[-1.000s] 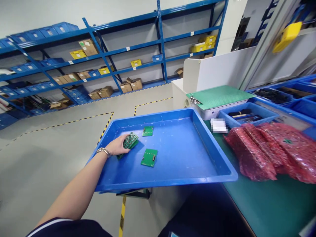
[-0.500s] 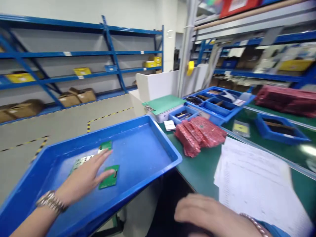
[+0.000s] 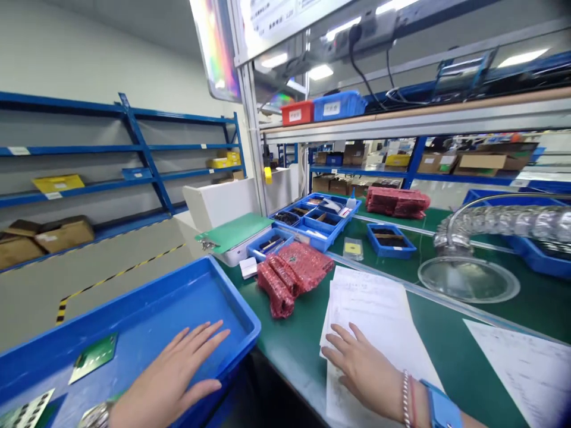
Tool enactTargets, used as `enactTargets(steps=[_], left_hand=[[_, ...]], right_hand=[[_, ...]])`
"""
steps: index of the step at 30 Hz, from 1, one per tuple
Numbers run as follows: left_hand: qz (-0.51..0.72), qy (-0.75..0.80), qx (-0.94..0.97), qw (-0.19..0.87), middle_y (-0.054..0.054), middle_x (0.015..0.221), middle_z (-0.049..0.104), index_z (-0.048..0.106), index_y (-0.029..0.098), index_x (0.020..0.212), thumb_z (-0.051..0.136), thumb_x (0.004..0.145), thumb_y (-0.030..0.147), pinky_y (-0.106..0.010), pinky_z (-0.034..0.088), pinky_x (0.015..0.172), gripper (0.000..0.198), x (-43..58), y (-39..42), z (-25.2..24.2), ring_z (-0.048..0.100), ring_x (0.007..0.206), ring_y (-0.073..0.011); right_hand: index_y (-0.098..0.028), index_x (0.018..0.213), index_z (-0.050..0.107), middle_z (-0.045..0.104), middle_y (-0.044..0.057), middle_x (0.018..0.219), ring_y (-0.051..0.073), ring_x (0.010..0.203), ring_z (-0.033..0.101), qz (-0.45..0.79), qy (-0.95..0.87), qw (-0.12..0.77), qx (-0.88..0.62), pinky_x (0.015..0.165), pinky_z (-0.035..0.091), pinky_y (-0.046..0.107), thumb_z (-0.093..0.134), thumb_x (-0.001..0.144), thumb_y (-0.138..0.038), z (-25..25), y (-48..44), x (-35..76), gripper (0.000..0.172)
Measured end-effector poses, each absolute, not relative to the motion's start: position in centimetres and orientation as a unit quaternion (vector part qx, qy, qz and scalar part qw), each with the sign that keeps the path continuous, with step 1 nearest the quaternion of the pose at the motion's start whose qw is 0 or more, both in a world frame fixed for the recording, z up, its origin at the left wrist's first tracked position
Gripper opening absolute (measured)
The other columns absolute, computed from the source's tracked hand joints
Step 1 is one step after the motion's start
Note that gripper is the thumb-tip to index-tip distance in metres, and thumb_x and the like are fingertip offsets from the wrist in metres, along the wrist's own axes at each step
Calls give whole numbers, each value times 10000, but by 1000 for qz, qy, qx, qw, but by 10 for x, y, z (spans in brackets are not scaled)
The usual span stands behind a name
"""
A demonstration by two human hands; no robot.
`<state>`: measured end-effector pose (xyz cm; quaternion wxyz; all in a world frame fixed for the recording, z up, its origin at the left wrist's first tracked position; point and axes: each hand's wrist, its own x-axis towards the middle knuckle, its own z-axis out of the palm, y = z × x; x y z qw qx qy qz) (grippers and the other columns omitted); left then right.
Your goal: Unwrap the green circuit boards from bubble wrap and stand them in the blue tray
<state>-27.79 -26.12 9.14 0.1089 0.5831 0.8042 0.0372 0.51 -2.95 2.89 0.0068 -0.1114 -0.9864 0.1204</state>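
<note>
My left hand is spread flat above the near right part of a blue tray, with nothing in its fingers. Inside the tray lie a green circuit board and, at the lower left, another board with dark square marks. A bit of green shows behind my left wrist, mostly hidden. My right hand, fingers apart, is over a stack of printed papers on the green bench; whether it presses on them I cannot tell.
Red bubble-wrap packages lie beyond the tray's right corner. Behind them stand a divided blue parts bin and a green clipboard. A flexible silver duct with a clear round hood reaches in from the right. Another sheet lies at the right.
My view has swung right and up. My left hand has moved from over the boards to the tray's right part. My right hand has come over the papers.
</note>
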Motion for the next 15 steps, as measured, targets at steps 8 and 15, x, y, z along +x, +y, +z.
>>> enactTargets(steps=[8, 15], left_hand=[[24, 759, 624, 187, -49, 1426, 333, 342, 317, 1354, 559, 720, 531, -444, 198, 1096, 704, -254, -147, 115, 291, 1307, -253], [74, 741, 635, 207, -99, 1376, 409, 393, 252, 1323, 624, 687, 404, -454, 239, 1077, 693, -242, -67, 98, 360, 1263, -274]], right_hand=[[-173, 1128, 509, 542, 123, 1178, 240, 1043, 532, 561, -744, 214, -291, 942, 387, 420, 625, 682, -337, 35, 77, -49, 489], [-166, 1003, 477, 601, 38, 862, 136, 691, 609, 700, -564, 210, -384, 569, 500, 260, 570, 786, -402, 28, 110, -134, 334]])
